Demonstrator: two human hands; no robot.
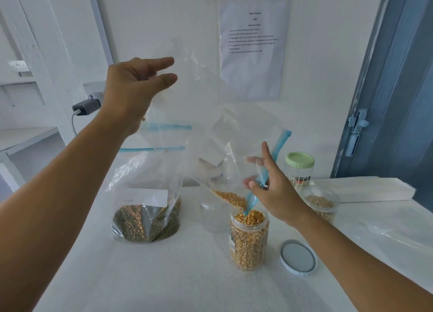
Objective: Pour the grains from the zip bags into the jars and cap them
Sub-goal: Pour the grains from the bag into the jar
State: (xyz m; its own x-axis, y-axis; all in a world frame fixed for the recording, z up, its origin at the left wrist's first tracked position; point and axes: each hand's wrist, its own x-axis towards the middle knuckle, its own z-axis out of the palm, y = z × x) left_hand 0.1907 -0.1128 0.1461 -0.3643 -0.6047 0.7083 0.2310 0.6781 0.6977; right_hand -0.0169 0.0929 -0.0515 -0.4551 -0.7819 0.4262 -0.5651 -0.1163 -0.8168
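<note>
Left hand point(131, 86) pinched the tilted zip bag point(210, 114) high by its bottom; right hand point(271, 189) gripped its blue zip mouth over the open corn jar point(248, 239), near centre; kernels point(230, 198) gathered at the mouth.

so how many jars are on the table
4. A corn-filled jar stands under the tilted zip bag; an empty clear jar sits behind it; a green-lidded jar is at the back right; a short open jar of pale grains sits in front of that. Bags may hide others.
</note>
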